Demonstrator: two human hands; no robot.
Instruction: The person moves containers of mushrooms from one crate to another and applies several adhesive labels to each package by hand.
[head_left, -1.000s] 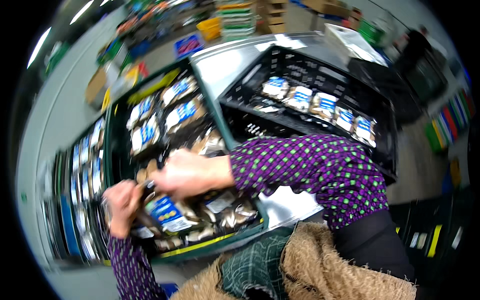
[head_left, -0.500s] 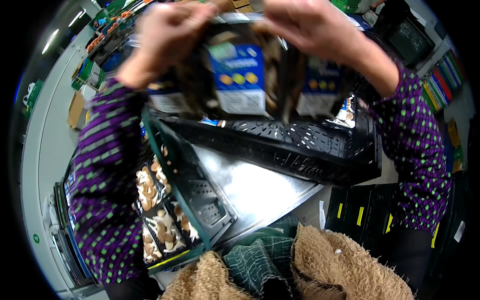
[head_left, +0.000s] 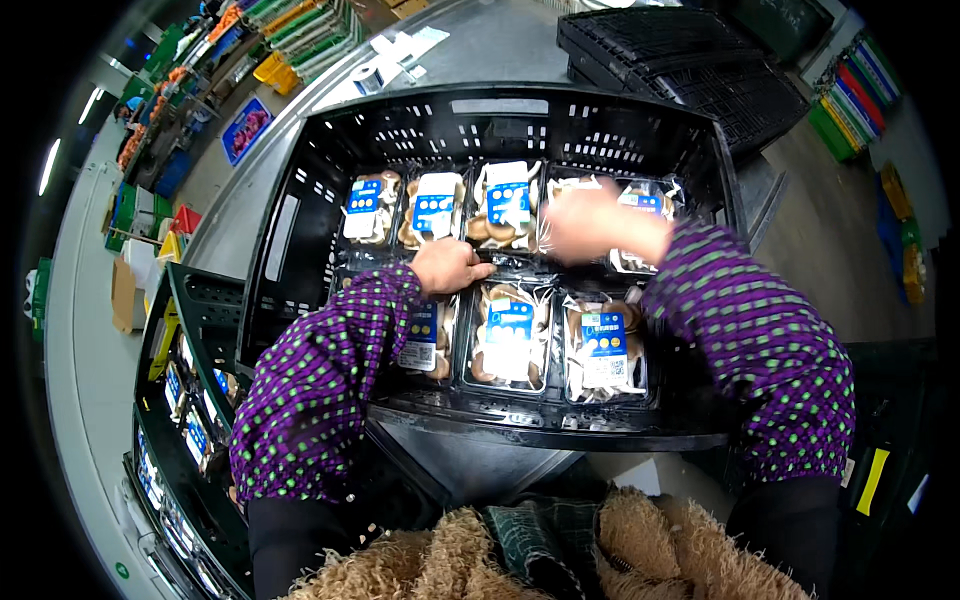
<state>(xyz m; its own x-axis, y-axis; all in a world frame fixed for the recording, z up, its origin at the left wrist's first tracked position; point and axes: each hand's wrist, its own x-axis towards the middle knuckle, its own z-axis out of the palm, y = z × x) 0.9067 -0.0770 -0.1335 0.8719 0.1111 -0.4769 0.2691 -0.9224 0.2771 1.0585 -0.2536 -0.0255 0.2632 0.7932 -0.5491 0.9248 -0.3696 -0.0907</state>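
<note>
- The black crate [head_left: 550,437] stood upright at the middle of the view, taken here as the clock's centre, with twelve at its far side.
- Clear-wrapped mushroom packs [head_left: 508,338], with blue and white labels, lay inside it in two rows: a far row spread between ten and two o'clock, and a near row of three at eight, six and four.
- The left hand [head_left: 447,267] was at nine o'clock, over the top of the eight o'clock pack, fingers loosely bent and thumb pointing toward three; whether it had hold of anything could not be told.
- The right hand [head_left: 590,225] was at two o'clock, blurred, partly covering packs of the far row; how far open it was, and any grip, could not be told.
- A green crate [head_left: 205,278], holding similar packs, was just beside at eight o'clock.
- On the metal counter [head_left: 475,55], a low black crate-like stack [head_left: 690,75] lay at one o'clock, and a white roll [head_left: 367,78] at eleven.
</note>
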